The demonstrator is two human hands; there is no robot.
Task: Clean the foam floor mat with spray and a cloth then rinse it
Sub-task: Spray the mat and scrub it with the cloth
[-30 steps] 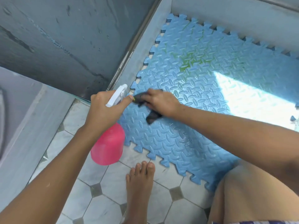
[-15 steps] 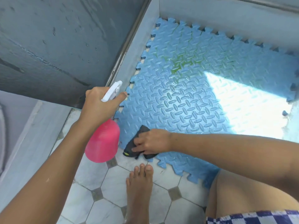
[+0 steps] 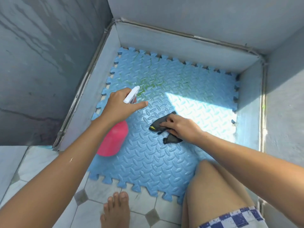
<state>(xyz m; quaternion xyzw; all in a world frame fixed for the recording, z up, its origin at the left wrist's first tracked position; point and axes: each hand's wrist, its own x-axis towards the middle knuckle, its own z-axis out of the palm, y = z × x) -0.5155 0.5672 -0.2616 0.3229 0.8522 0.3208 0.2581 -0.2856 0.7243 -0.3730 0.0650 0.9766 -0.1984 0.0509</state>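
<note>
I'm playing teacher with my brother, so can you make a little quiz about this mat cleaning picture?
1. True or false: the left hand holds a pink spray bottle over the blue foam mat.
2. The right hand holds the dark cloth on: A a table, B the mat, C a chair.
3. Fill in: the stain near the bottle's nozzle looks ____.
Key: 1 true; 2 B; 3 green.

A blue interlocking foam floor mat (image 3: pixel 148 162) lies flat, green-stained far left. A pink, white-nozzled spray bottle (image 3: pixel 113 140) tilts above its left side; a dark crumpled cloth (image 3: pixel 158 125) lies mid-mat.
</note>
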